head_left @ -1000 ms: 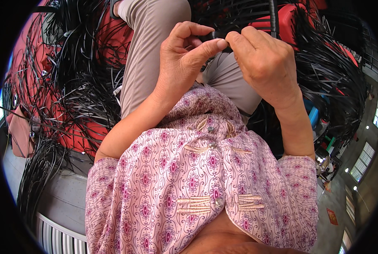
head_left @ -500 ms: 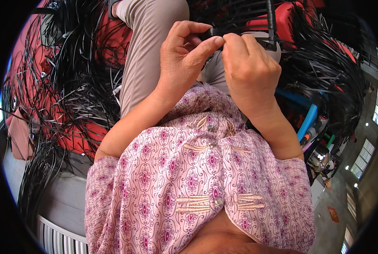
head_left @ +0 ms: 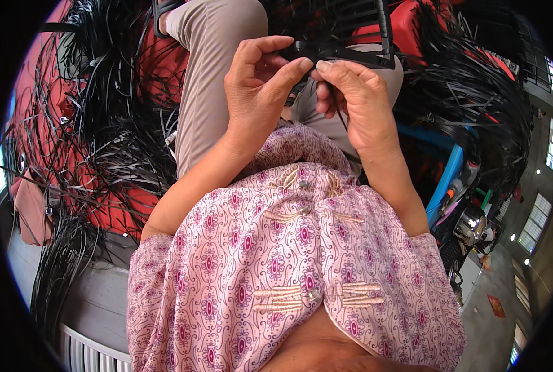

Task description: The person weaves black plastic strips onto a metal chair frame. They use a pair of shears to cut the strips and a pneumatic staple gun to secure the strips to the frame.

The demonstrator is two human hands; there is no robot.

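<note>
Across my lap, at the top of the view, lies a black frame [head_left: 366,60] with black slats or strips crossing it. My left hand [head_left: 259,93] is closed at the frame's near left corner, thumb and index finger on either side of it. Beside it, my right hand [head_left: 364,102] pinches a thin black strip [head_left: 342,119] between thumb and fingers, close to the frame's near edge. Part of the strip hangs below the right fingers. Where the strip meets the frame is dark and partly hidden by my fingertips.
Bundles of loose black strips [head_left: 118,139] lie over red material [head_left: 112,201] on my left. More strips [head_left: 468,105] hang over a red object [head_left: 407,28] at right. A blue-edged container [head_left: 444,183] and a shiny metal pot [head_left: 472,224] stand beside my right arm.
My right hand has turned, so its thumb and curled fingers now show, with a strip hanging from them. The frame and both hands sit slightly further left in view.
</note>
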